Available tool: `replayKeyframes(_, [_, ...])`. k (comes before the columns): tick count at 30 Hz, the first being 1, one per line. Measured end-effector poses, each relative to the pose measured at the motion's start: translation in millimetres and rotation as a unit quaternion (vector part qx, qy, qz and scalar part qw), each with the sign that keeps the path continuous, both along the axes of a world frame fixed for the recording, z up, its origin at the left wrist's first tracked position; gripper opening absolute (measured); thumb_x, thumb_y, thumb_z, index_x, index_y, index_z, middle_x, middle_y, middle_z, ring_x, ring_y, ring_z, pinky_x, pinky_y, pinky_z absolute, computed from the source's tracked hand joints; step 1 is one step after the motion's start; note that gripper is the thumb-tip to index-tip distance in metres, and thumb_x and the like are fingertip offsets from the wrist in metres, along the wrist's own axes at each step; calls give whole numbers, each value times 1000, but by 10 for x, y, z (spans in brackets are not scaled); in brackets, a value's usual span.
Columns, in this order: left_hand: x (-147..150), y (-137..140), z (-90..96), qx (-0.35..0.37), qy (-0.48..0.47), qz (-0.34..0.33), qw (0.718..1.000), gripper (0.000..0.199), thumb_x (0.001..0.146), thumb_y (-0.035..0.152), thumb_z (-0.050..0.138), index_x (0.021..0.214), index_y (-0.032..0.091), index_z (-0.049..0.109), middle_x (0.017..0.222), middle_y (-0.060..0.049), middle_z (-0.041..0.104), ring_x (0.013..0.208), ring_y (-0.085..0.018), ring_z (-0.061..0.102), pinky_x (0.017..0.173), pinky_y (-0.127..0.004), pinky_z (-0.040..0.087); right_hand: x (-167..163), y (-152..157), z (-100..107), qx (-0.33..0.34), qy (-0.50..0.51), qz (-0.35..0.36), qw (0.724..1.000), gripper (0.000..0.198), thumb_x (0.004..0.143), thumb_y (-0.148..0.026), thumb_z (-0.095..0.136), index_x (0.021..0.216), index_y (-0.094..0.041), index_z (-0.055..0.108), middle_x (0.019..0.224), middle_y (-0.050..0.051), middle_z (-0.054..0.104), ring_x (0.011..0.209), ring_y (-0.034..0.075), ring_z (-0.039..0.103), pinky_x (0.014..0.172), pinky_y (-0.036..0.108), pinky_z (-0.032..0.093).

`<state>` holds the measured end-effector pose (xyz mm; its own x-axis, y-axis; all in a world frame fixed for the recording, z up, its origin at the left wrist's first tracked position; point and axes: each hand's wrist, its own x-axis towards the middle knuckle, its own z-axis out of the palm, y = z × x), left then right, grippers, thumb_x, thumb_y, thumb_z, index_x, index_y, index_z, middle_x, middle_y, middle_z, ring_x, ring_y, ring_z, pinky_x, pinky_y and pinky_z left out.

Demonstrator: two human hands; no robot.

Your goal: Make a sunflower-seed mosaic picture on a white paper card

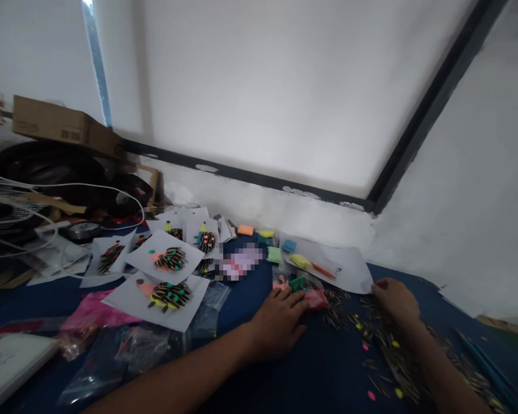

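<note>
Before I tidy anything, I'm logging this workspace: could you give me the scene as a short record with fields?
Left hand: palm down, fingertips at the green packet, red packet beside it
Right hand: fingertips at a corner of the white sheet; firmness of grip unclear
On sheet: yellow packet, orange pencil-shaped item
Around right hand: scattered striped seeds, small pink dot
Left side: paper cards bearing spiky figures
Far left: cardboard box
Surface: blue covering

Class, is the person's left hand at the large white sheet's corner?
No, the right hand is at the sheet's corner; the left hand is by the red packet.
</note>
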<state>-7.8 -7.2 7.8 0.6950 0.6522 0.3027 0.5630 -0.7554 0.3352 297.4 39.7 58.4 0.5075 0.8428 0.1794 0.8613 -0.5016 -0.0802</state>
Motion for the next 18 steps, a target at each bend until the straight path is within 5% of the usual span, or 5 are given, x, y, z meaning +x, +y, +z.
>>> replayKeyframes(6, [1, 9, -13, -1, -1, -1, 1000, 49, 90, 38, 46, 135, 19, 43, 144, -9, 41, 132, -30, 36, 108, -50, 28, 50, 27, 31, -23, 17, -6, 1000, 25, 86, -36, 55, 92, -15, 67, 88, 6, 71, 74, 16, 66, 64, 29, 50])
replayKeyframes(18, [-1, -2, 0, 1, -2, -3, 1000, 48, 90, 38, 46, 133, 18, 43, 143, -10, 43, 131, -30, 36, 108, -49, 28, -111, -10, 27, -9, -35, 44, 998, 23, 83, -30, 47, 86, -20, 68, 87, 9, 72, 83, 25, 67, 59, 28, 44])
